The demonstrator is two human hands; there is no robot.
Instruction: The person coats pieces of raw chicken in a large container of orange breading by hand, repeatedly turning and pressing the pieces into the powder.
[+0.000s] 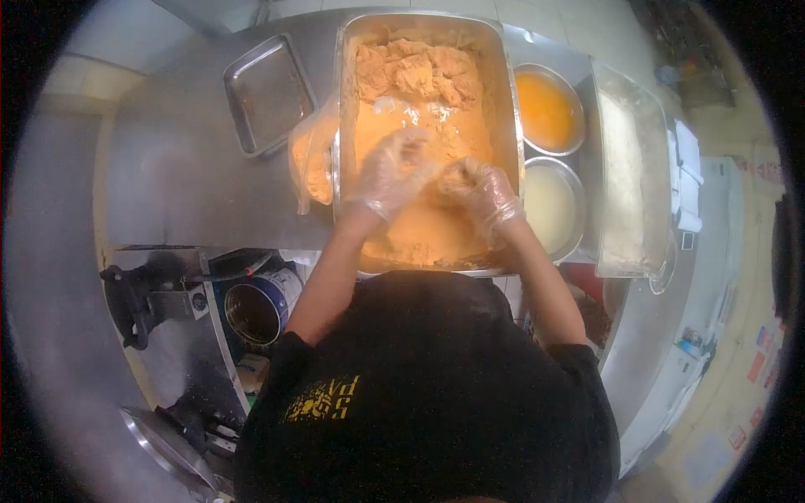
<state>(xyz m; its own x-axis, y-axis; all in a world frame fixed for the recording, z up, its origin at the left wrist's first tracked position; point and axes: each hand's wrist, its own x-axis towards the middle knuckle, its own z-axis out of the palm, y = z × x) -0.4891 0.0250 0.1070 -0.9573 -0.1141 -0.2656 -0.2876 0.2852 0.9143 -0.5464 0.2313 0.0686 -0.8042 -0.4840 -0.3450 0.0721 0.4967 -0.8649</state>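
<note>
Orange powder (428, 230) covers much of the deep metal tray (503, 92) on the table (180, 180), its surface broken by looser crumbs in the middle. At the far end lies a heap of lumpy, thickly coated pieces (413, 74); those look done, as far as coating goes. Over the powder, the gloved left hand (390, 173) and right hand (488, 191) come close together with fingers curled; blur hides whether they touch or grip anything between them. Just beside the tray, one bowl (578, 117) holds orange liquid (545, 109) and another bowl (579, 201) pale liquid (547, 205). Plenty of powder remains, so more coating seems possible, but how many pieces are left to do cannot be told.
</note>
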